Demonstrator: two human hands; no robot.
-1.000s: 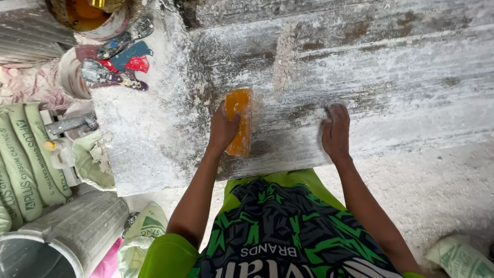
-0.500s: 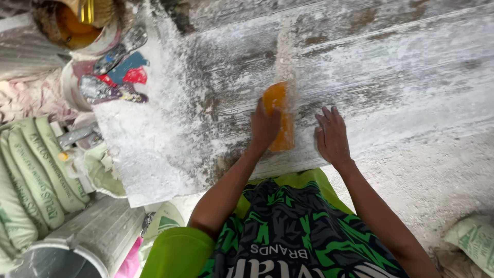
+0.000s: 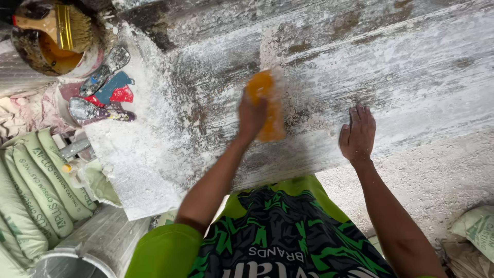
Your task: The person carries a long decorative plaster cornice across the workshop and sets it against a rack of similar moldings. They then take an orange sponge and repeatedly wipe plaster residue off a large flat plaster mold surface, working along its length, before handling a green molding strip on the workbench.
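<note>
An orange sanding pad (image 3: pixel 267 105) is clamped in the left hand (image 3: pixel 252 116) grip and pressed flat against the dusty white slab (image 3: pixel 411 67), while the right hand (image 3: pixel 357 135), fingers spread and holding nothing, is laid beside it, seemingly for bracing

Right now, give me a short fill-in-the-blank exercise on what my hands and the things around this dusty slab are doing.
1. The left hand presses a block whose colour is ____.
2. The right hand lies flat on the white slab with its fingers ____.
3. In the pot at the top left stands a ____ with a yellow band.
4. The stacked sacks at the left edge are pale ____.

Missing words: orange; spread; brush; green
</note>
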